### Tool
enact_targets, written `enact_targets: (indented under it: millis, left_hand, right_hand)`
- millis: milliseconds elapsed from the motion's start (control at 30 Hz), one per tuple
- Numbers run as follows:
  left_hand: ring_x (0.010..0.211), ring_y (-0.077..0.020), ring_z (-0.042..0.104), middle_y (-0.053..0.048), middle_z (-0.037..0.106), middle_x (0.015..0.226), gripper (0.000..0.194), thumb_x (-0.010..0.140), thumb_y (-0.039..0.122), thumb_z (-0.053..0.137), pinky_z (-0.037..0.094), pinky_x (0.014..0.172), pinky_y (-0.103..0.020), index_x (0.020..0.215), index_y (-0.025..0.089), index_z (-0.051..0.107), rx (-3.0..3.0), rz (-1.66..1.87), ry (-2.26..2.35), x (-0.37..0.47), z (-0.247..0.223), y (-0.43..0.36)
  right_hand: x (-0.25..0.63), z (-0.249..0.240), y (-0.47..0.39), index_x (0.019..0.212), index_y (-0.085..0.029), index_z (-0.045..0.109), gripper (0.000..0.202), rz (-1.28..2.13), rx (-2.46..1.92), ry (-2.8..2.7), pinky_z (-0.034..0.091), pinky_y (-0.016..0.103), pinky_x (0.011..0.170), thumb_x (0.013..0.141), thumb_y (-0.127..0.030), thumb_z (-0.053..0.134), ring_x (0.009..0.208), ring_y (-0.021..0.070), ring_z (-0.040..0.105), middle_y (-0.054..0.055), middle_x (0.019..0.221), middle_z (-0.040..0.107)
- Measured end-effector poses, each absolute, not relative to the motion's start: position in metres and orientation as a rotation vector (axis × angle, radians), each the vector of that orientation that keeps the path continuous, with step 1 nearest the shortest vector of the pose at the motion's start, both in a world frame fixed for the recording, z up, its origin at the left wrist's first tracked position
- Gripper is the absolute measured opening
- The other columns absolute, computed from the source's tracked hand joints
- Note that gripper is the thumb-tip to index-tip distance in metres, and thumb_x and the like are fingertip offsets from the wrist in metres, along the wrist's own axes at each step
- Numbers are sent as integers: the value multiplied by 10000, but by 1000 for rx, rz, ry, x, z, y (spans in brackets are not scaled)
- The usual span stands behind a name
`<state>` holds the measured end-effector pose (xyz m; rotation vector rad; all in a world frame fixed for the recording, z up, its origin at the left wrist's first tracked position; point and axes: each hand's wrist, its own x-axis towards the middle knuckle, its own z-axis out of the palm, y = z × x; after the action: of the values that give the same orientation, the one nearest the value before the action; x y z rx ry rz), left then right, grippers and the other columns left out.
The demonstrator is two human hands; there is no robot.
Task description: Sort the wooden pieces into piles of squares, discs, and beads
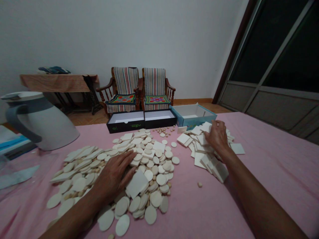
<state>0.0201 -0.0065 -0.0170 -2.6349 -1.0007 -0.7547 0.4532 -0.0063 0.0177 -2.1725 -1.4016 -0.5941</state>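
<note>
My left hand (117, 172) lies palm down on a wide heap of pale round discs (151, 215), fingers stretched out and thumb apart. A white square tile (137, 183) lies just beside its thumb. Longer oval pieces (81, 152) and tiny beige pieces are mixed into the heap's left side. Over on the right, my right hand (217, 136) is at the top of a pile of white square tiles (199, 159). Its fingers are bent and its thumb rests against a square tile (206, 126), which it appears to pinch. The hand hides part of that pile.
Behind the heaps stand a black two-part box (127, 127) and a light blue box (195, 122). Small beige pieces (165, 130) are scattered before them. A grey-white jug (50, 122) stands at left on the pink cloth (269, 149). One small piece (199, 184) lies between the heaps.
</note>
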Motion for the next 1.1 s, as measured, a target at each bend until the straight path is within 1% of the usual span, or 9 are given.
enact_targets:
  millis: [100, 200, 300, 433, 600, 700, 833, 933, 1100]
  left_hand:
    - [1192, -268, 565, -119, 577, 1346, 437, 959, 397, 460, 480, 967, -446, 1352, 207, 483, -2644, -754, -1012, 21, -16, -8]
    - [1189, -269, 565, -119, 577, 1344, 433, 962, 402, 447, 478, 970, -452, 1346, 207, 491, -2651, -756, -1026, 22, -14, -9]
    - [1196, -266, 557, -125, 569, 1352, 430, 968, 394, 445, 478, 969, -448, 1343, 188, 486, -2662, -735, -1027, 22, -13, -10]
    - [1207, -262, 548, -129, 560, 1360, 431, 971, 381, 445, 470, 978, -451, 1354, 184, 467, -2659, -726, -1013, 21, -15, -10]
    - [1214, -267, 543, -132, 562, 1356, 434, 970, 381, 452, 474, 974, -458, 1357, 184, 464, -2662, -715, -1029, 22, -14, -11]
    - [1206, -270, 549, -134, 568, 1348, 425, 966, 379, 454, 476, 973, -462, 1341, 180, 486, -2669, -726, -1041, 22, -13, -12]
    - [1213, -274, 546, -135, 571, 1347, 430, 963, 380, 456, 473, 979, -465, 1340, 176, 495, -2681, -733, -1047, 22, -14, -11]
    - [1206, -272, 553, -131, 573, 1345, 432, 960, 380, 458, 473, 979, -459, 1345, 186, 498, -2678, -753, -1037, 22, -16, -10]
    - [1192, -265, 564, -115, 577, 1345, 428, 959, 395, 461, 476, 975, -453, 1343, 211, 498, -2655, -780, -1026, 21, -18, -8]
  right_hand:
    - [439, 9, -1, 1158, -92, 590, 351, -502, -1986, -1549, 412, 445, 899, 838, -216, 516, 1071, 329, 518, 218, 1153, 577]
    - [401, -3, 4, 1078, -156, 648, 279, -206, -1725, -1825, 424, 432, 923, 834, -222, 530, 1027, 285, 566, 144, 1052, 650]
    - [358, -14, 6, 1141, -175, 641, 344, 79, -1511, -2034, 419, 407, 964, 812, -247, 575, 1095, 257, 571, 119, 1153, 661]
    - [321, -19, 8, 1296, -128, 563, 484, 235, -1548, -2105, 379, 389, 1015, 819, -211, 550, 1218, 257, 518, 150, 1313, 597]
    - [307, -20, 9, 1271, -143, 569, 409, 305, -1681, -2111, 367, 406, 969, 878, -246, 515, 1144, 260, 545, 144, 1215, 644]
    - [305, -24, 8, 1216, -173, 577, 400, 295, -1681, -2009, 362, 399, 951, 826, -257, 596, 1098, 247, 540, 113, 1178, 641]
    - [302, -26, 4, 989, -186, 623, 206, 312, -1594, -1901, 405, 330, 850, 791, -190, 568, 918, 199, 576, 67, 1015, 665]
    - [305, -19, 2, 845, -196, 603, 91, 280, -1519, -1866, 418, 286, 758, 809, -210, 521, 802, 179, 581, 40, 872, 662]
    - [349, 6, 3, 952, -203, 605, 204, 21, -1680, -1563, 419, 291, 698, 855, -301, 454, 732, 199, 600, 51, 839, 681]
